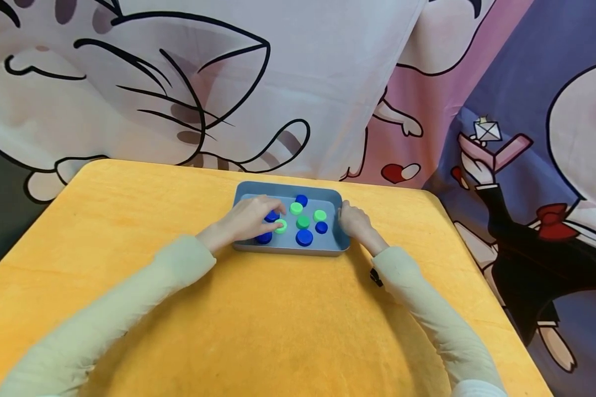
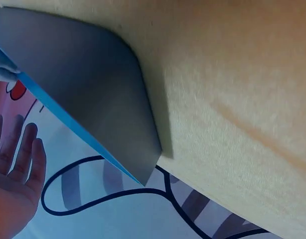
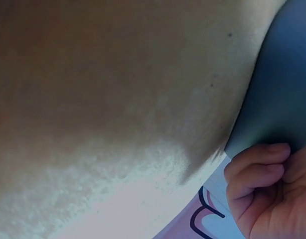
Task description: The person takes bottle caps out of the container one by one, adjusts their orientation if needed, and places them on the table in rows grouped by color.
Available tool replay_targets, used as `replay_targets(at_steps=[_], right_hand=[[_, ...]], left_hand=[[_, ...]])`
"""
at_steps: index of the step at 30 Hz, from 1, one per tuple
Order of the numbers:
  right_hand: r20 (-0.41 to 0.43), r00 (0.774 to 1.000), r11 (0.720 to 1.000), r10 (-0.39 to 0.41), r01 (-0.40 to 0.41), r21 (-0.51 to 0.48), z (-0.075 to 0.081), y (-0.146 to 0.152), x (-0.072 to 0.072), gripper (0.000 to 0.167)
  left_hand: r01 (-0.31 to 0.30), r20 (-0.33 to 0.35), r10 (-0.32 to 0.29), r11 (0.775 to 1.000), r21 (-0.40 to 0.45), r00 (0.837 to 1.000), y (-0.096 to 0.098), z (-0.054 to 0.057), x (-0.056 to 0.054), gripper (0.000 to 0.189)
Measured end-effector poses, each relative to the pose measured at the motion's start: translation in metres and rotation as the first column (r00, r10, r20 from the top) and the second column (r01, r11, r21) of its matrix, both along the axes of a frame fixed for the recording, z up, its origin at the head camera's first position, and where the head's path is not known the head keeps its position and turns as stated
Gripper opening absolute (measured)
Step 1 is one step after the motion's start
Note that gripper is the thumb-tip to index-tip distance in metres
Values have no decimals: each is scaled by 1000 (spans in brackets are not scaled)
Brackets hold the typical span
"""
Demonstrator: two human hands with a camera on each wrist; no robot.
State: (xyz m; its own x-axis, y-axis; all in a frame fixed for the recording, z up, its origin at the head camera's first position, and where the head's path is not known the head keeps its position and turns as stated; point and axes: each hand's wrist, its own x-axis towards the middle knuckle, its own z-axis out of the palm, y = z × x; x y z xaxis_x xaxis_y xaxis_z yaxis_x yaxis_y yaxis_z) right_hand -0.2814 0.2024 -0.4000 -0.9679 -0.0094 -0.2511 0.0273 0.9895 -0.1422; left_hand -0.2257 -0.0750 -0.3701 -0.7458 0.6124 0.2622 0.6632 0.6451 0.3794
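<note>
A shallow grey-blue tray sits near the table's far edge, with several round, cap-like pieces inside. Over its left part reaches my left hand, thumb and fingers apart, around a light green cap; contact is hard to tell. Beside that hand lie a blue cap and another blue cap, both partly covered. In the left wrist view the left hand has loosely extended fingers beyond the tray's wall. At the tray's right end my right hand grips the rim, fingers curled in the right wrist view.
Elsewhere in the tray are a dark green cap, a large blue cap and other green and blue ones. A small black object shows by the right sleeve. Behind the yellow table hangs a cartoon-printed cloth.
</note>
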Motion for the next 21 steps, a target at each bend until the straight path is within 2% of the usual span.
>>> replay_targets(at_steps=[9,21], right_hand=[[7,1000,1000,13,-13,3,1,0,0,42],[14,1000,1000,14,-14,15,1,0,0,44]], left_hand=[[-12,81,15,999,-32,997,-3,5,-16,31],[-6,127,13,999,-52,992,1,6,-34,31]])
